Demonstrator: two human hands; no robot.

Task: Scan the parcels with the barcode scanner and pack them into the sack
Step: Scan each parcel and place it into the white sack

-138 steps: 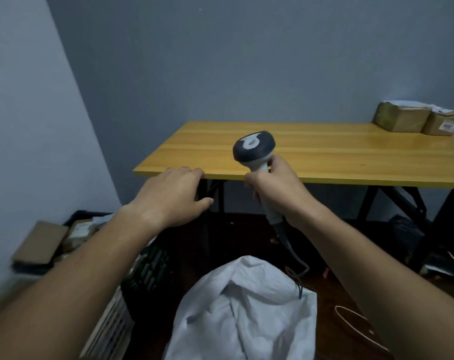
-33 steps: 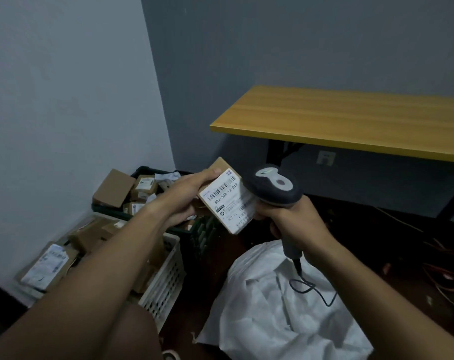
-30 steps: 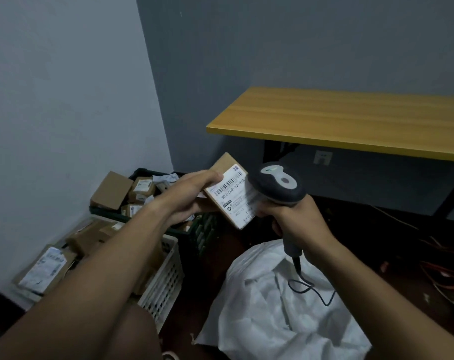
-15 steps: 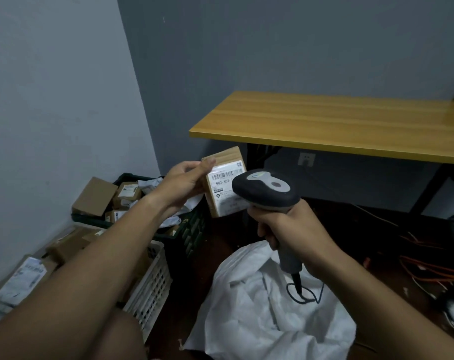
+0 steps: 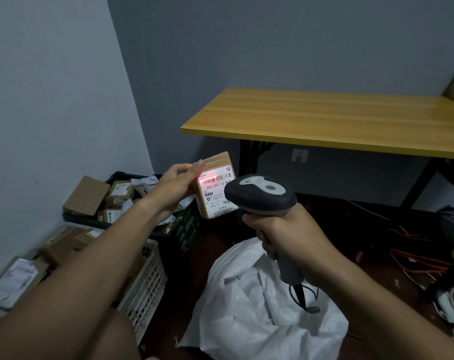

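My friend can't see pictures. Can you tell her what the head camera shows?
A left hand holds up a small parcel while the right hand aims a scanner at it, red light on its barcode. A white sack sits below; crates of parcels stand left.

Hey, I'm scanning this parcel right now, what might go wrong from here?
The red beam falls at the left end of the barcode on the parcel, partly on the left hand, so the read may fail. The scanner cable dangles over the sack and might snag a dropped parcel. The sack's mouth looks slumped, so a drop could miss.
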